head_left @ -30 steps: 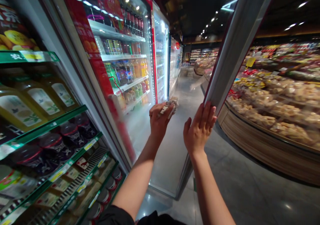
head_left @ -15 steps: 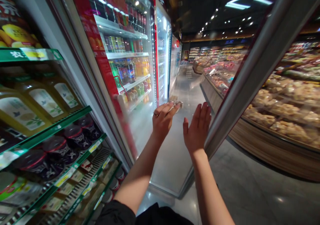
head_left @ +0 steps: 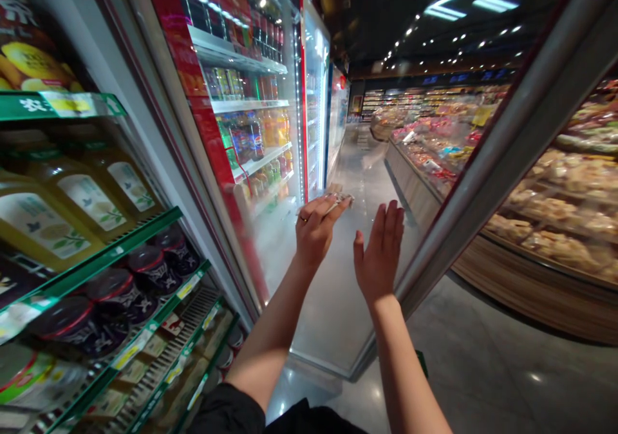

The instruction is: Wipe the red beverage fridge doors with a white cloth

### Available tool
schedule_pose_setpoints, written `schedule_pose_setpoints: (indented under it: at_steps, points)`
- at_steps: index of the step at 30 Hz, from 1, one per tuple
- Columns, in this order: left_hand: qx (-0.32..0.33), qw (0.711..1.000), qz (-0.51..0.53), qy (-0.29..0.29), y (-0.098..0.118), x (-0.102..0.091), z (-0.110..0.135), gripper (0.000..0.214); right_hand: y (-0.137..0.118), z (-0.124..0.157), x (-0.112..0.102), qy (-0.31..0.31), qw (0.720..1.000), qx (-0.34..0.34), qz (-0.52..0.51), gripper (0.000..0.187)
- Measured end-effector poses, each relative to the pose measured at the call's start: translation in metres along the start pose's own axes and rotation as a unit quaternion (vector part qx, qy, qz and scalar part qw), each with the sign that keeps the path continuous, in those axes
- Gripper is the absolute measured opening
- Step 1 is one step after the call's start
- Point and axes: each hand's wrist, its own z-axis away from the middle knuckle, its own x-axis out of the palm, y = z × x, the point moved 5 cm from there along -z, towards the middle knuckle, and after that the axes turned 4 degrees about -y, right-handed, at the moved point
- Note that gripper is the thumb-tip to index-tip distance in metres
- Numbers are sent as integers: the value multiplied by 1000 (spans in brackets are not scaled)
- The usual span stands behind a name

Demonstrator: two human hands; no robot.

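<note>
A glass cooler door point(head_left: 338, 311) stands open in front of me, its grey frame slanting up to the right. Bent over a crumpled light cloth point(head_left: 344, 200), my left hand point(head_left: 315, 228) presses it to the inner face of the glass; a ring shows on one finger. Just to the right, my right hand point(head_left: 380, 247) holds nothing. Its fingers are straight, the thumb stands apart, and the palm faces the glass beside the door frame point(head_left: 420, 273).
On my left, green-edged shelves point(head_left: 145, 244) carry yellow juice bottles point(head_left: 82, 196) and dark-capped bottles point(head_left: 116, 286). Beyond the glass stand a red drinks cooler point(head_left: 203, 118) and a display counter point(head_left: 521, 279) of packaged food. Tiled floor point(head_left: 492, 357) lies at the lower right.
The view has shifted slightly, and the door frame sits a little farther right. Both hands keep nearly the same pose, with the cloth still under the left one.
</note>
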Motion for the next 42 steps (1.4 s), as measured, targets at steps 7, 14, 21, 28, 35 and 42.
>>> schedule_pose_setpoints:
  at_steps: [7,14,21,28,35,42]
  points:
    - [-50,998,0,23,-14,-1,-19,32,-29,1,14,-51,998,-23,-8,80]
    - [28,1000,4,5,-30,-31,9,38,-26,10,25,-52,997,-8,48,86]
    - [-77,992,-60,75,-78,-49,-5,22,-46,9,24,-35,998,27,41,87]
    - [13,1000,-6,22,-102,-77,24,44,-89,20,60,-60,997,23,41,93]
    - [-26,996,3,81,-150,-105,13,47,-84,33,72,-51,992,38,109,99]
    - [-14,997,22,76,-158,-111,21,46,-88,39,62,-57,991,55,109,105]
